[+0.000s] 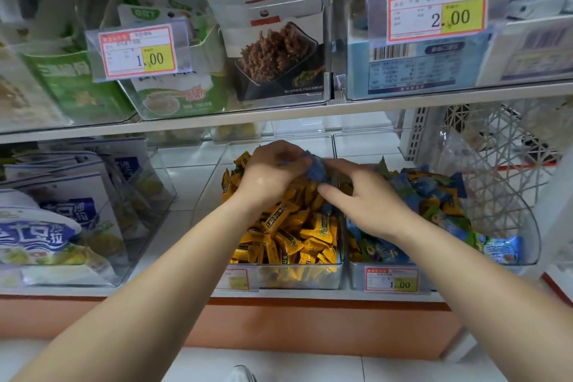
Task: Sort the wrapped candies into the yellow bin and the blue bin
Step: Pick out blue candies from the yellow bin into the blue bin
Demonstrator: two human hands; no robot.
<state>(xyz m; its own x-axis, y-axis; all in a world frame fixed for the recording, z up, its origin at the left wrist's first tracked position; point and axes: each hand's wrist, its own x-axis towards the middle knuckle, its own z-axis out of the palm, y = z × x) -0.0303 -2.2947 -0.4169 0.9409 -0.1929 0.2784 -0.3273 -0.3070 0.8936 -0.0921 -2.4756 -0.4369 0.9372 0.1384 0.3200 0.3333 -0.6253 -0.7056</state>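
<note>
Both forearms, nearest the camera, were seen reaching from 6 o'clock up into the lower shelf (279, 296). Left hand (269, 169) was closed, fingers pinched on blue wrapped candies (316, 168) held above the far end of the yellow bin (297, 276), at about 12 o'clock of that bin. Right hand (362, 195) was held palm down with fingers spread loosely over the divider between the two bins, thumb tip near the blue candies; whether anything was gripped by it could not be told.

Yellow bin was filled mostly with yellow wrapped candies (294, 232). Blue bin (449, 276), at 3 o'clock of the yellow one, was seen mixed: blue and green wrappers (446, 226) with several yellow stray candies (431, 183) among them. Sorting was judged partly done, with blue pieces being lifted out of the yellow side.

Risks were judged as follows. Several blue candies seemed bunched in one pinch, so one could be dropped back into the yellow pile during the carry toward 3 o'clock, because slick wrappers slide. Yellow pieces could be dragged along or knocked over the low front wall by the forearms. Strays buried under the top layer could be missed, since only the surface was visible. A price tag (391, 280) was clipped on the blue bin's front.
</note>
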